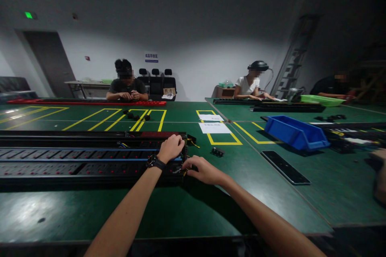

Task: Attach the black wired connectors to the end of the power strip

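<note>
A long black strip housing [99, 168], with rows of black modules marked by red dots and a blue line along it, lies across the table at my left. My left hand [171, 149], a dark watch on its wrist, rests on the housing's right end with its fingers curled over the edge. My right hand [202, 170] is at the same end, nearer to me, thumb and fingers pinched at the end opening. Small wires or metal bits [177, 171] show there; what the fingertips hold is too small to make out. Beyond my left hand, a black end piece [191, 139] has a yellow wire.
The green table [241, 204] bears yellow tape outlines, white paper sheets [214, 128], a small black part [217, 152], a dark flat phone-like slab [285, 167] and a blue bin [294, 132]. Several people work across the table; a hand [380, 174] shows at the right edge.
</note>
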### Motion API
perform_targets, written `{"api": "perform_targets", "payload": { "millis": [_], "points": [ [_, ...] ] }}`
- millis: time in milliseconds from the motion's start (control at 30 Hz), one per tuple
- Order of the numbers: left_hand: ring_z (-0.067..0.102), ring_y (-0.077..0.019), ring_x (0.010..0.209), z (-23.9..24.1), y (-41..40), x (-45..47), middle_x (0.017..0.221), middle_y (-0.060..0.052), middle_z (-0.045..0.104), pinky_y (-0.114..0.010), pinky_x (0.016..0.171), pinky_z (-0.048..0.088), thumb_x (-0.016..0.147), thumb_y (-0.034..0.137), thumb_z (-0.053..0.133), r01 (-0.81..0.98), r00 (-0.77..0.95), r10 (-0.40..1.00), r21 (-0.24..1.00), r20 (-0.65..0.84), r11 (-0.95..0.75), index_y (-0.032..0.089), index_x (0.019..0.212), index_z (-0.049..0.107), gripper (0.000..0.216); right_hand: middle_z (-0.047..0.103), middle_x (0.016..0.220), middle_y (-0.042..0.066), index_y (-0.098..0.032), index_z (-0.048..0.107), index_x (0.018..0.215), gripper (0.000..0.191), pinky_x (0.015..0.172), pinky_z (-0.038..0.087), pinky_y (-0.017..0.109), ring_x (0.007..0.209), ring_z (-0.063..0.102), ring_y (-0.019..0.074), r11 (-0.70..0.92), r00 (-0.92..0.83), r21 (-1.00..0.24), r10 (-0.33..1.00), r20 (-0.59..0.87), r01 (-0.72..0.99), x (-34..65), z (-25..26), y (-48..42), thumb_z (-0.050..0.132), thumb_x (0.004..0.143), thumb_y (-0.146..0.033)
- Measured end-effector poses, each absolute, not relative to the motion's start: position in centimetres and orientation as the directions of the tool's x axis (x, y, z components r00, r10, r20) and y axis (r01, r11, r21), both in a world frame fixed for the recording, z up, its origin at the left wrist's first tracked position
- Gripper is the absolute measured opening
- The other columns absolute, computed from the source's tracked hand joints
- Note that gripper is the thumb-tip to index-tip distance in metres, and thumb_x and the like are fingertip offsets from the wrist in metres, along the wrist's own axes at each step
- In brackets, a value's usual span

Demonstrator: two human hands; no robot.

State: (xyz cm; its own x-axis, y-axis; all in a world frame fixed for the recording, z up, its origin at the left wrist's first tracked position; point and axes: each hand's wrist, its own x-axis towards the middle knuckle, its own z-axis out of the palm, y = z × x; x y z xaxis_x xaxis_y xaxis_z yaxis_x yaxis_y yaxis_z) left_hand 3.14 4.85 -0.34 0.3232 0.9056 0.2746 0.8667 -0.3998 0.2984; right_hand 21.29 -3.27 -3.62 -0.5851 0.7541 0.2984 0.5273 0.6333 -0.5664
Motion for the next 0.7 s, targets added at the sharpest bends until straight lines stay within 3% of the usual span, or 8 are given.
{"api": "perform_targets", "payload": {
  "millis": [233, 500, 700],
  "points": [
    [0.067, -0.0222, 0.1, -0.6, 5.1, 3.1, 0.109, -0.008, 0.069, -0.03, 0.083, 0.05, 0.102, 0.04, 0.042, 0.868, 0.326, 0.905, 0.293, 0.275, -0.401, 0.023, 0.098, 0.066, 0.03, 0.074, 0.102, 0.004, -0.021, 0.075, 0.107, 0.026, 0.09, 0.05, 0.032, 0.095, 0.066, 0.0185, 0.639, -0.596, -0.562, 0.747, 0.293, 0.525, 21.4, -3.9, -3.0, 0.067, 0.085, -0.009],
    [0.067, -0.0221, 0.1, -0.7, 5.2, 3.1, 0.108, -0.008, 0.069, -0.031, 0.084, 0.05, 0.102, 0.039, 0.043, 0.871, 0.326, 0.904, 0.282, 0.277, -0.401, 0.023, 0.097, 0.066, 0.029, 0.075, 0.112, 0.005, -0.021, 0.074, 0.114, 0.048, 0.095, 0.048, 0.036, 0.101, 0.063, 0.0214, 0.715, -0.623, -0.515, 0.684, 0.38, 0.472, 20.9, -4.1, -3.2, 0.061, 0.071, -0.006],
    [0.068, -0.0224, 0.099, -0.5, 5.0, 3.2, 0.107, -0.007, 0.069, -0.031, 0.082, 0.05, 0.102, 0.039, 0.042, 0.871, 0.328, 0.901, 0.279, 0.282, -0.405, 0.023, 0.096, 0.066, 0.029, 0.076, 0.098, 0.003, -0.021, 0.076, 0.102, 0.03, 0.089, 0.049, 0.032, 0.093, 0.064, 0.0185, 0.716, -0.524, -0.509, 0.698, 0.488, 0.478, 21.5, -2.9, -3.1, 0.058, 0.081, -0.009]
  ]
}}
